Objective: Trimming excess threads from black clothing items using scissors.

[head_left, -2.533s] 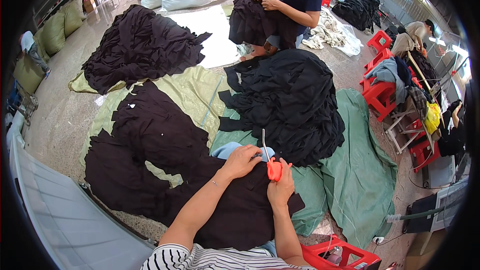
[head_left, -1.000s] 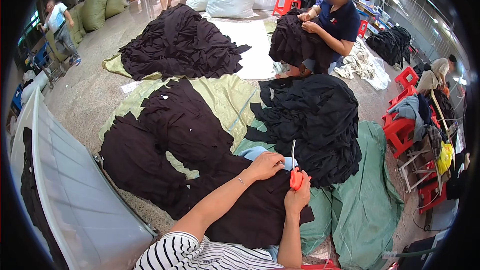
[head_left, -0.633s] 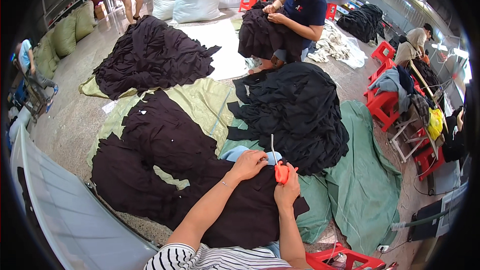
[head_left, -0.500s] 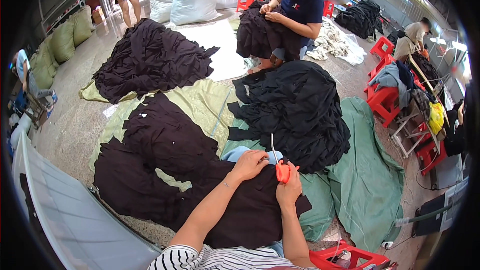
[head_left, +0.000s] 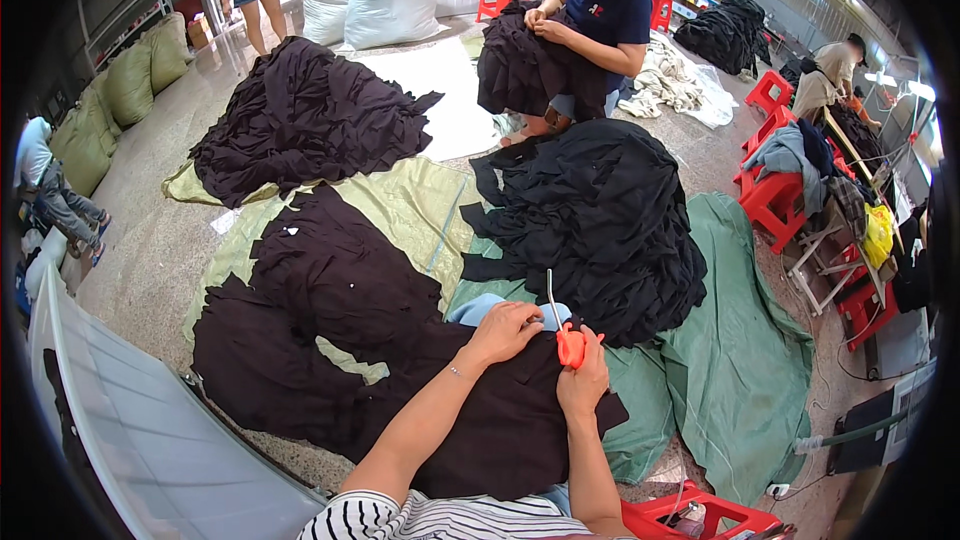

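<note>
Dark brown cloth [head_left: 490,440] lies spread over my lap and runs on to the left. My left hand [head_left: 505,332] is closed at the cloth's far edge, its fingers curled and pressed together on the fabric. In my right hand [head_left: 583,385] is an orange-handled tool [head_left: 571,346] with a thin metal rod that stands up and bends at the tip. The fingers wrap round the orange part, beside the cloth's right edge. A light blue piece of fabric [head_left: 478,308] shows just beyond my left hand.
A black cloth heap [head_left: 610,230] lies ahead on a green sheet [head_left: 740,340]. Another dark brown heap [head_left: 310,120] is at far left. A seated co-worker [head_left: 600,20] handles dark cloth. Red stools [head_left: 775,205] line the right; a pale panel [head_left: 140,430] stands at near left.
Both hands stay almost in place, and the orange-handled tool barely shifts. The person at far left is more upright, and another person at top left has moved slightly.
</note>
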`<state>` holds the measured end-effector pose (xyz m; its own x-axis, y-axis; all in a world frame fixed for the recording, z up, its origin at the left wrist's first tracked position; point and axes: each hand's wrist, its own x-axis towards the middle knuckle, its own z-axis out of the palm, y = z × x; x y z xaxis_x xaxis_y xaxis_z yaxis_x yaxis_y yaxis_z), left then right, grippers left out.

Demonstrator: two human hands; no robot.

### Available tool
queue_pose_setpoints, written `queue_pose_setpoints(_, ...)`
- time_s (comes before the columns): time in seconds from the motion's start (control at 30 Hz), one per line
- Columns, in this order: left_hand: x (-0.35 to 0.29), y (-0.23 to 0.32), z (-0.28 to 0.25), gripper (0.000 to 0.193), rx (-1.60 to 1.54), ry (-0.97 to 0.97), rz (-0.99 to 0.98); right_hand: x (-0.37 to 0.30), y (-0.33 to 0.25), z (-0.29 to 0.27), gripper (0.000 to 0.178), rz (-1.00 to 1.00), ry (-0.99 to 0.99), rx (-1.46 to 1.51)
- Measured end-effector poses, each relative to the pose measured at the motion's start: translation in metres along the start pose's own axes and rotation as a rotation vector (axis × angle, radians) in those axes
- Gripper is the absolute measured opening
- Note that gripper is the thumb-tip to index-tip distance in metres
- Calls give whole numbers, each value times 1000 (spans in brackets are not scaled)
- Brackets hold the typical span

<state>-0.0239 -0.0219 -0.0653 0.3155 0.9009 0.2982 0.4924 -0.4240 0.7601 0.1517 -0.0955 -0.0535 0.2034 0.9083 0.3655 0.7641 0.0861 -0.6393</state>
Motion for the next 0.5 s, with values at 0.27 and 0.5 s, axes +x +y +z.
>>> queue_pose_setpoints(0.27, -3, -3, 0, 19, 0, 23, 13, -1, 0, 1, 62, -3, -8, 7)
queue_pose_setpoints(0.5, -1, 2, -1, 19, 6, -5, 11, -1, 1, -1, 62, 27, -21, 3)
